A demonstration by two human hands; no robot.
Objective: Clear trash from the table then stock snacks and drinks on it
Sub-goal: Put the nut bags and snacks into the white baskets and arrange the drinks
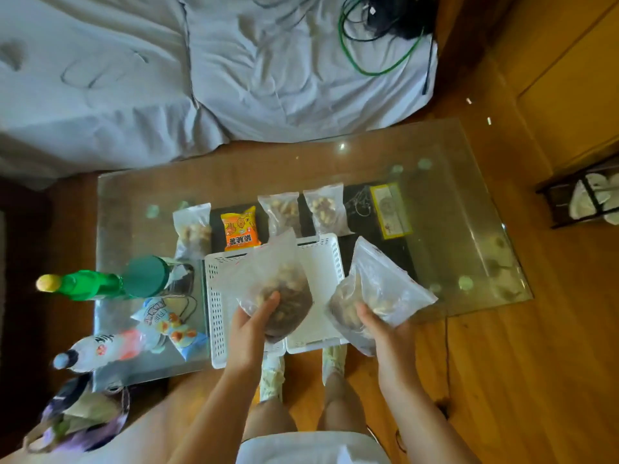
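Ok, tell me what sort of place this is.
Probably a home living room: a glass coffee table stands on a wooden floor beside a sofa draped in a pale sheet, with snack bags laid out on the glass.

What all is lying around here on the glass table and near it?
Clear nut bags: three, flat on the table in the far row.
Orange snack packet: one, in that row.
White basket: one, near table edge.
Green bottle: one, table's left end.
Dark green lidded container: one, beside it.
Blue-white snack packets: left of the basket, count unclear.
Yellow-bordered packet: one, on the shelf below the glass.
Green cable: on the grey sofa.
Left hand: holds a nut bag over the basket.
Right hand: holds another nut bag.
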